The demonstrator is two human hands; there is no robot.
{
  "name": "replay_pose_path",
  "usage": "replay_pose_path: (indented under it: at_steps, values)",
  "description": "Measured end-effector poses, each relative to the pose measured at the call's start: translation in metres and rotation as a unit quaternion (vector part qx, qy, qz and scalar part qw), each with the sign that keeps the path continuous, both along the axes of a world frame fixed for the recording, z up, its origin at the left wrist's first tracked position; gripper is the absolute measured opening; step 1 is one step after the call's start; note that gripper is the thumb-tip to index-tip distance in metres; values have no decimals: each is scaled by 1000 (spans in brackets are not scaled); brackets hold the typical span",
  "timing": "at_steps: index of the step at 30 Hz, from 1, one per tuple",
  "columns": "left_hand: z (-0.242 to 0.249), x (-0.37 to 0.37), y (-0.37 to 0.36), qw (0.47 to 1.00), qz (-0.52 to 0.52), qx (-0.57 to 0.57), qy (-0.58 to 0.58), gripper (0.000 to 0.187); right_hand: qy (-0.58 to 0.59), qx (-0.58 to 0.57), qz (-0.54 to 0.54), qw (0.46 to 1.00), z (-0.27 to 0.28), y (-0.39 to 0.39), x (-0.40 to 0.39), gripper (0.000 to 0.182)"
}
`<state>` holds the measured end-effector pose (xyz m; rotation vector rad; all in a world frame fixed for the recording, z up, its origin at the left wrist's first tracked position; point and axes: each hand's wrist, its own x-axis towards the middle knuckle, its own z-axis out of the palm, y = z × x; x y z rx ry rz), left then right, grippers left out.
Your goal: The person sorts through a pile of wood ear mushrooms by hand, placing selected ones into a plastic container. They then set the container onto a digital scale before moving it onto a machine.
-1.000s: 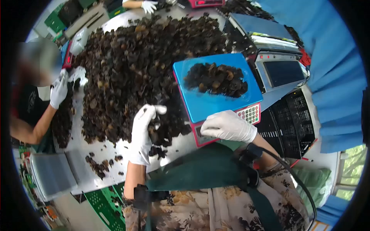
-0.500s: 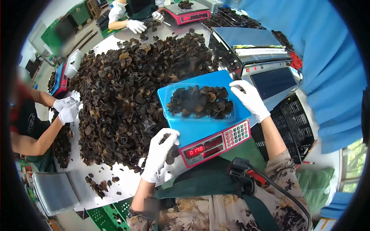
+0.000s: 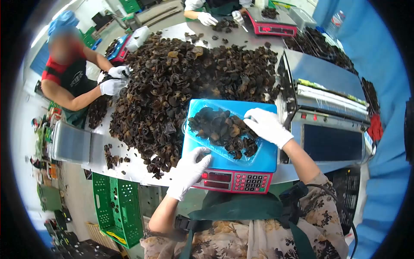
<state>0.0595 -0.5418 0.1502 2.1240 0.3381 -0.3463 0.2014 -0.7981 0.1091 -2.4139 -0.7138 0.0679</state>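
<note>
Item: clear plastic tray [image 3: 210, 143], one, lying aslant on the blue platform of a scale [image 3: 252, 183] in front of you; loaded with dark fungus pieces [image 3: 215, 125].

Item: scale, red casing, keypad and display facing you. Stands at the near edge of the bench [image 3: 137, 163]; the left end of its display is covered by your glove.

Item: your left hand [image 3: 189, 169], white glove, at the scale's near left corner, below the tray. Thumb and forefinger curved, a narrow gap between them.

Item: your right hand [image 3: 268, 127], white glove, over the right end of the tray, palm down. Fingers lie close together, pointing at the pieces; whether they pinch any, you cannot tell from this view.

Item: large heap [image 3: 159, 82] of the same pieces, behind and left of your scale.

Item: machine with a dark panel [image 3: 333, 142], right of your scale.

Item: stack of clear containers [image 3: 72, 141], left end of the bench; green crate [image 3: 102, 200], below it.

Item: co-worker [image 3: 77, 77], left side, both white-gloved hands at the heap's edge.

Item: second co-worker, far side, gloved hands [image 3: 208, 19] beside a small pile [image 3: 225, 26]; another red scale [image 3: 276, 30] nearby.
</note>
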Motion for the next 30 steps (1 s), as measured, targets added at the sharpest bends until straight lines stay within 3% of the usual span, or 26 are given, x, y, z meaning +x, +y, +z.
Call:
replay_pose_path:
  at_steps: [4,9,11,17,20,26,30]
  values:
    - [-29,8,4,997,-30,-62,-36,34,-31,1,9,999,-10,8,5,24]
    - [-29,14,2,989,-8,-142,-50,24,43,54,-68,995,-7,13,-5,23]
    - [-31,14,2,981,8,-181,-75,21,24,73,-61,995,-10,12,-10,21]
    - [-14,13,4,971,40,-233,-23,21,57,123,-93,986,-4,5,-30,20]
    - [-20,20,5,969,-10,-235,-82,18,47,150,-102,982,2,-2,-36,23]
    - [-6,46,-20,955,-29,-286,-71,15,88,176,-138,971,32,-41,-46,20]
    - [28,71,-63,962,-63,-254,-77,18,64,213,-158,962,56,-84,-37,22]
